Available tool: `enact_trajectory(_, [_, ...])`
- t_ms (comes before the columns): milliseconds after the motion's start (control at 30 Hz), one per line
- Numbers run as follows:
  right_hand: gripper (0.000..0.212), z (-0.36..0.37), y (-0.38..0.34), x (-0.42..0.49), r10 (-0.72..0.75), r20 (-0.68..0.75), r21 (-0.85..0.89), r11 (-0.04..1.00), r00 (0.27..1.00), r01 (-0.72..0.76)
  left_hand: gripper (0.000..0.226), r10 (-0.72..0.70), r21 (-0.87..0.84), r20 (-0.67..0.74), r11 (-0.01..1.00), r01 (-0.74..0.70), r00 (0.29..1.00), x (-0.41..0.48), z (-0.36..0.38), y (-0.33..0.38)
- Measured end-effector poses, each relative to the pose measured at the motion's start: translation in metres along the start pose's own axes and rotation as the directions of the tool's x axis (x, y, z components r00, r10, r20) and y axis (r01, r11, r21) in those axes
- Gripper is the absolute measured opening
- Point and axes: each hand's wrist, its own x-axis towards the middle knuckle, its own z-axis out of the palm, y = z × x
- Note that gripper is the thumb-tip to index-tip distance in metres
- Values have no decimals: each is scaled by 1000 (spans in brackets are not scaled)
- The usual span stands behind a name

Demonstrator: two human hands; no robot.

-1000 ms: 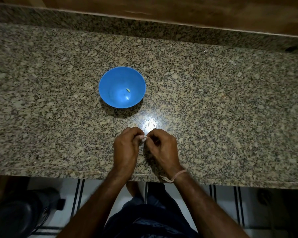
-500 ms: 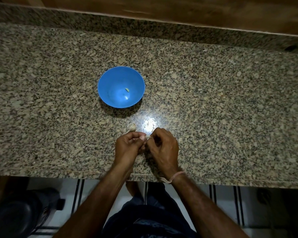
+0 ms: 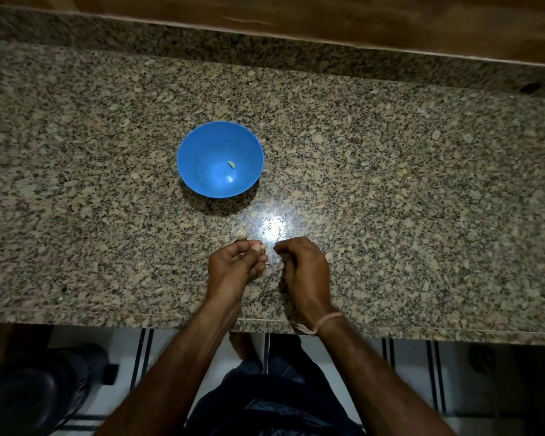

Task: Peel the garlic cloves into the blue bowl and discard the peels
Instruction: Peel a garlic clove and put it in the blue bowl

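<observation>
Progress looks early: one small peeled garlic clove [image 3: 232, 165] lies inside the round blue plastic bowl [image 3: 195, 165], while a papery white garlic cluster [image 3: 240, 232] waits unpeeled on the speckled granite surface [image 3: 390, 184], just beyond the left hand [image 3: 233, 269]. That hand's fingers [image 3: 249, 247] are clamped on a pale clove [image 3: 263, 246]; the right hand [image 3: 302, 265] sits just apart, fingers curled round what looks like a scrap of peel [image 3: 277, 261].

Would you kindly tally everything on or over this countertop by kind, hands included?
Blue bowl: 1
Garlic pieces: 3 (peeled clove in the bowl, garlic head on the countertop, another clove held by the left hand)
Peel scrap: 1 (pinched by the right hand)
Hands: 2
Total: 7
</observation>
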Motion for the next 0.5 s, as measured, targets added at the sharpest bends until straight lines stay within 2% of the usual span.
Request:
enact_trajectory(67, [25, -3, -5, 0, 15, -12, 83, 996, 1000, -14, 14, -38, -42, 10, 998, 38, 999, 1, 1, 0])
enact_trajectory(100, [25, -4, -9, 0, 36, 8, 188, 981, 999, -37, 16, -54, -56, 18, 997, 55, 998, 1, 1, 0])
enact_trajectory(200, [20, -9, -19, 3, 104, 127, 483, 862, 986, -154, 22, -86, -55, 45, 995, 89, 995, 3, 0, -2])
enact_trajectory(300, [12, -8, -19, 7, 135, 187, 551, 805, 973, -217, 20, -79, -28, 42, 996, 80, 996, 2, 0, -2])
enact_trajectory(367, [5, -6, -15, 9, 184, 233, 586, 757, 955, -289, 24, -30, 45, 28, 999, 29, 999, 0, -1, -2])
enact_trajectory(433, [5, -4, -12, 7, 237, 290, 643, 669, 927, -372, 34, 56, 199, 6, 978, -56, 998, -1, -2, -2])
enact_trajectory(500, [6, -3, -10, 6, 273, 332, 689, 584, 903, -430, 27, 142, 324, -4, 937, -133, 990, -3, -1, -2])
